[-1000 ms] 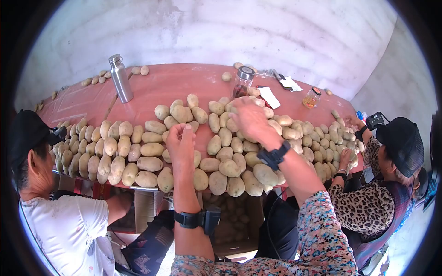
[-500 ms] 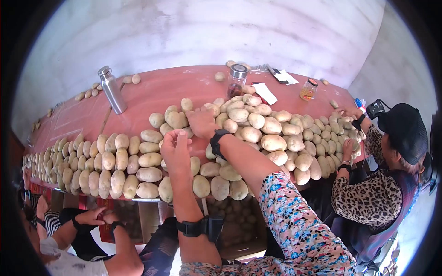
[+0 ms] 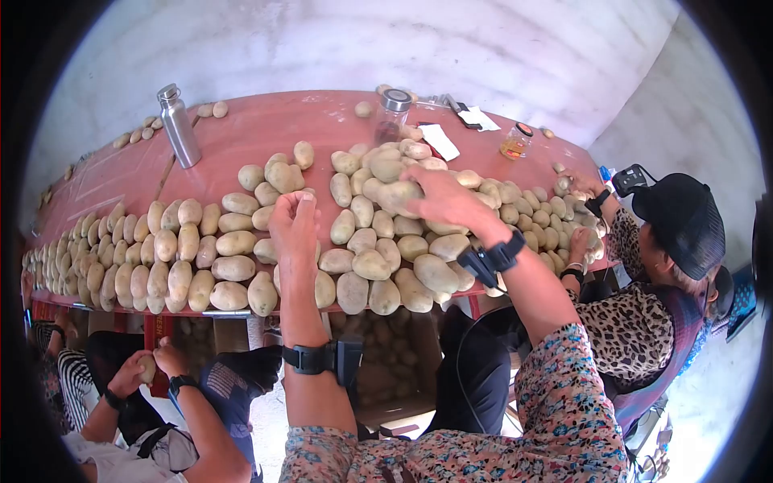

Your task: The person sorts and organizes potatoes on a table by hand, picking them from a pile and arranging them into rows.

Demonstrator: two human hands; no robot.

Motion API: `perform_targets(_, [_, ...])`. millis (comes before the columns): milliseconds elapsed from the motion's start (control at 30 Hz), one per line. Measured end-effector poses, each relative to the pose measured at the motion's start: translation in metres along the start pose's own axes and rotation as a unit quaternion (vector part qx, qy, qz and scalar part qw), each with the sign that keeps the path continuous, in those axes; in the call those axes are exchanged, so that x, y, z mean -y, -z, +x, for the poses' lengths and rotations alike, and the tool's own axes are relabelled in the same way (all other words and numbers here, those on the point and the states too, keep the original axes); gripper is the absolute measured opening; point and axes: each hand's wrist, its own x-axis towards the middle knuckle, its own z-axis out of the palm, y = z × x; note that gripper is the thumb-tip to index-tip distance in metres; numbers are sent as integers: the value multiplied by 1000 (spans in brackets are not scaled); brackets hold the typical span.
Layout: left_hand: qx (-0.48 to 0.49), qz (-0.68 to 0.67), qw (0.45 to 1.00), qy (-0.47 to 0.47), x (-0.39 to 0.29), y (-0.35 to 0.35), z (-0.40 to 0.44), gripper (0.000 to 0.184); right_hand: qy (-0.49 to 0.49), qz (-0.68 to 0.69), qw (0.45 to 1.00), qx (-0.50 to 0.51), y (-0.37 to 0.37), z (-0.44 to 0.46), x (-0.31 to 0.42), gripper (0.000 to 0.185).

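Note:
My right hand (image 3: 441, 200) is closed around a potato (image 3: 398, 198), above the heap of potatoes (image 3: 386, 165) in the middle of the red table. My left hand (image 3: 295, 225) is raised over the table's front part, palm side facing me, fingers curled in near the thumb. No potato shows in it. Just left of that hand lies a small cluster of potatoes (image 3: 280, 175). Potatoes in close rows (image 3: 165, 245) run along the front edge to the far left, and loose ones (image 3: 370, 264) lie between my arms.
A steel bottle (image 3: 179, 129), a glass tumbler (image 3: 392, 117) and a small jar (image 3: 516, 142) stand farther back. Below the edge is a box of potatoes (image 3: 386, 362). A co-worker in a cap (image 3: 680, 221) sits right; another person's hands (image 3: 149, 366) hold a potato lower left.
My right hand has moved right and now grips a potato; before, it was by the small cluster. My left hand stays curled. The whole view has shifted slightly.

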Motion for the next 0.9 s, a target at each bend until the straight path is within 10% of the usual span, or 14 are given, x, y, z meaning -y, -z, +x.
perform_targets(567, [38,28,999,-26,9,-10,0,15,53,23,973,-223,-63,-107,-3,49])
perform_targets(900, [192,321,910,-178,26,-11,-10,21,65,-184,951,-241,-128,-111,5,59])
